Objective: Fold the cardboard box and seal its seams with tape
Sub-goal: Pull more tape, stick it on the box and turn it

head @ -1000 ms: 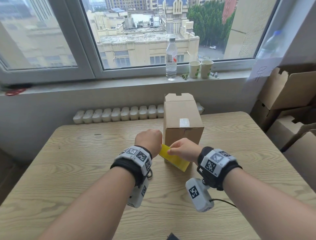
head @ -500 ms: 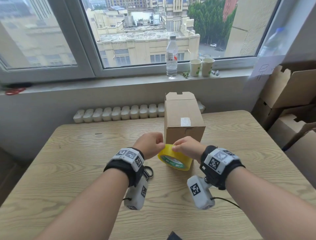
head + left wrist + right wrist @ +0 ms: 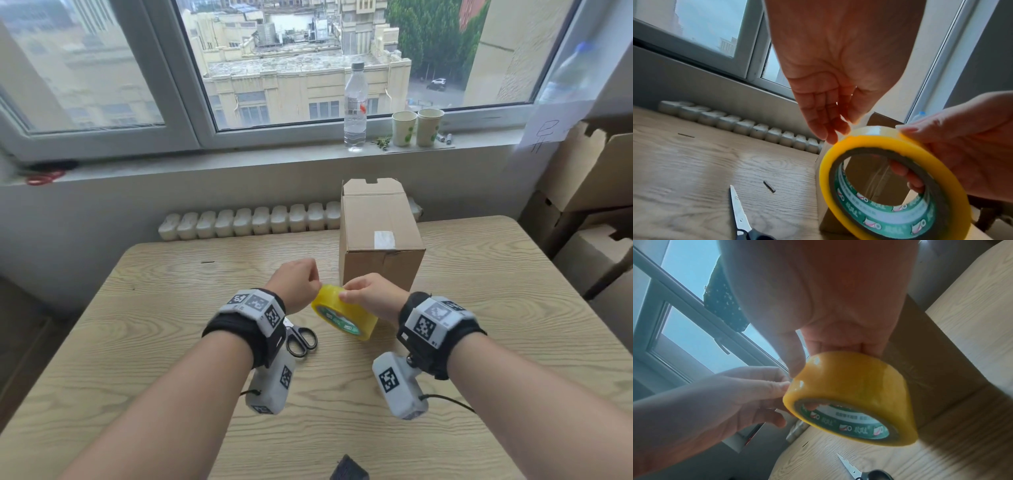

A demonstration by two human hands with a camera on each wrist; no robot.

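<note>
Tape roll [image 3: 344, 315]: glossy yellow ring, green-printed core, now lifted off the table [image 3: 171, 342] and tilted, where a second ago it lay low against the cardboard box [image 3: 378, 240]; right hand [image 3: 371, 298] grips it, fingers through the core; left hand [image 3: 296, 284] pinches at the rim, judged to be hunting the tape's free end. Box: matte brown, upright just behind, top flap raised, seams untaped; steel scissors [image 3: 301, 337] beside.

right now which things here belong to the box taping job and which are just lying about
For the job: tape roll held by the right hand, left hand picking at it, cardboard box, scissors.

Lying about: water bottle, paper cups, spare boxes.
</note>
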